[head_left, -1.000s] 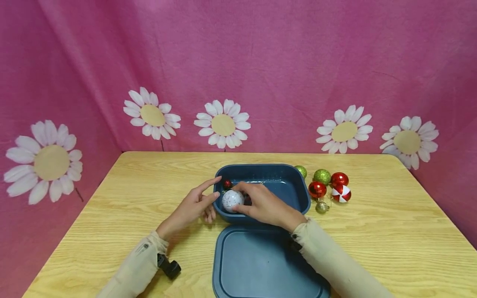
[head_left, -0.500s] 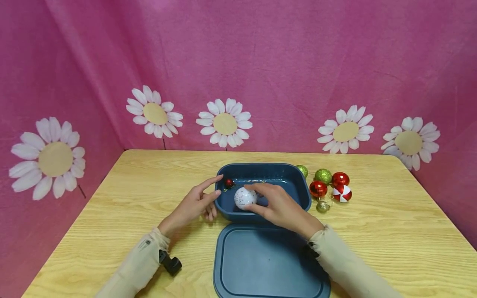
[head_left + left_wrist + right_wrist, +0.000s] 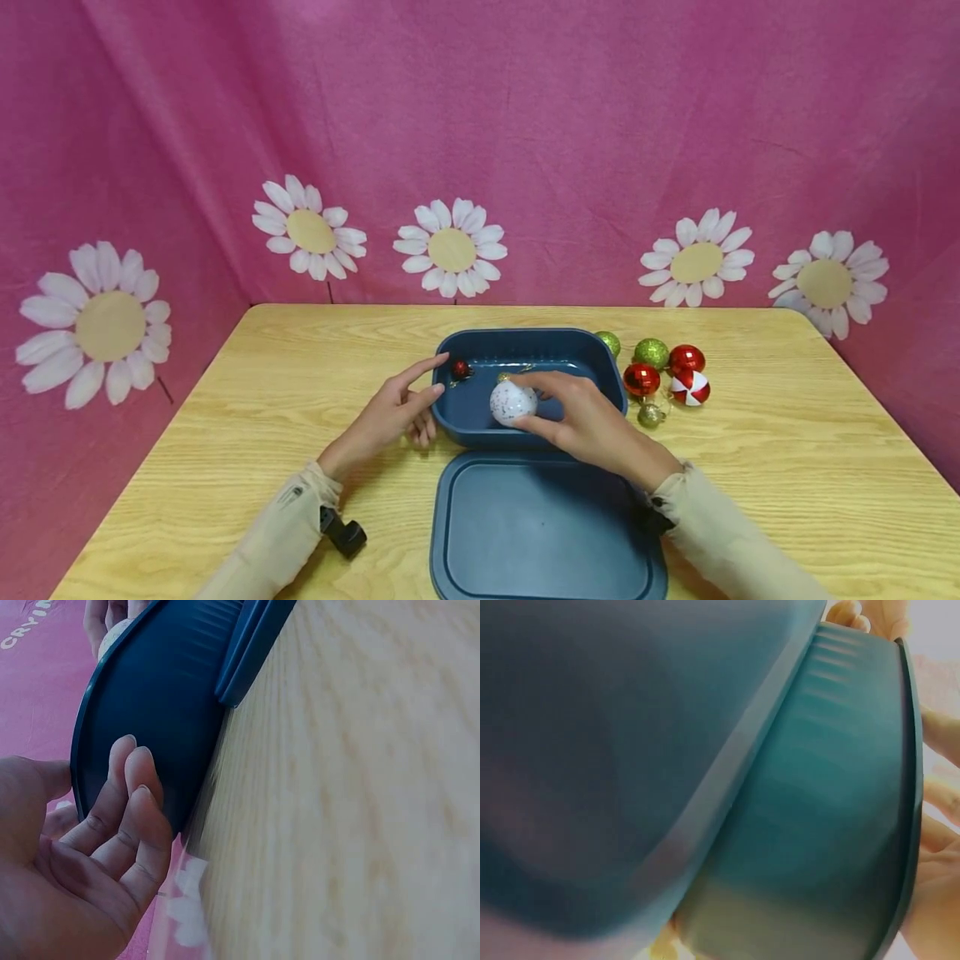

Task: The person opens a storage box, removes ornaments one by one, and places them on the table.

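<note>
A dark blue plastic box [image 3: 611, 392] stands in the middle of the wooden table. My right hand [image 3: 577, 417] holds a white speckled bauble [image 3: 513, 402] over the box's inside, fingers curled round it. My left hand [image 3: 393, 412] rests against the box's left wall [image 3: 150, 712], index finger out toward the rim, the other fingers loosely bent and holding nothing. A small red bauble [image 3: 461, 369] lies in the box's far left corner. In the right wrist view only the box's outer wall [image 3: 832, 825] and the lid [image 3: 615, 750] show, blurred.
The box's blue lid [image 3: 543, 533] lies flat in front of it. Several baubles sit right of the box: green [image 3: 649, 353], red [image 3: 639, 380], red and white [image 3: 690, 388], a small gold one [image 3: 648, 414]. A pink daisy-printed cloth backs the table.
My right hand has carried the white bauble to the right, from the box's left wall toward its middle. The left hand has stayed put.
</note>
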`<move>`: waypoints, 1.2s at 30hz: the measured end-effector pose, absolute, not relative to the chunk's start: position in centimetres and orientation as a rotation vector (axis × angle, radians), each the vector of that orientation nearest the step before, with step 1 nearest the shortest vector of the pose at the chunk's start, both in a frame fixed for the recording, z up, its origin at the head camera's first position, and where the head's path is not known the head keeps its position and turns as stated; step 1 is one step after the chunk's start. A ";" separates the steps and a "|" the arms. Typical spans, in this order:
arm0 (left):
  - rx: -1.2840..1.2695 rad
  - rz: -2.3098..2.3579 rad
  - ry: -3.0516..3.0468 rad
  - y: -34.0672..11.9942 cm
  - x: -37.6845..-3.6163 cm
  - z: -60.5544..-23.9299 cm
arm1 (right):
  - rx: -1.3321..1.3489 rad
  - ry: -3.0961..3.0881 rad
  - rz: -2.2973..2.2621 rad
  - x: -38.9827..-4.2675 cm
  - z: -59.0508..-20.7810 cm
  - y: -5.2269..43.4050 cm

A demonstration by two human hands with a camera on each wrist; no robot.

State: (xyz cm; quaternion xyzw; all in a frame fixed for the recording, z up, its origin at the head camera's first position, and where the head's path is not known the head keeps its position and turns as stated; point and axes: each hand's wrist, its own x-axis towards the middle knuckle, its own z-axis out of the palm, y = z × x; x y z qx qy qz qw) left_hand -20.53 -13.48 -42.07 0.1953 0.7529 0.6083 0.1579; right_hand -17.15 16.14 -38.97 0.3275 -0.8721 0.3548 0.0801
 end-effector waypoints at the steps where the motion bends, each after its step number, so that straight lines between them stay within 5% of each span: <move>1: 0.561 1.741 2.153 -13.5 -20.5 -42.1 | 0.968 -2.612 1.060 -17.1 -38.9 16.3; 36: 0.593 1.732 2.155 -13.7 -20.5 -42.1 | 0.588 -2.472 0.801 -13.7 -35.3 28.3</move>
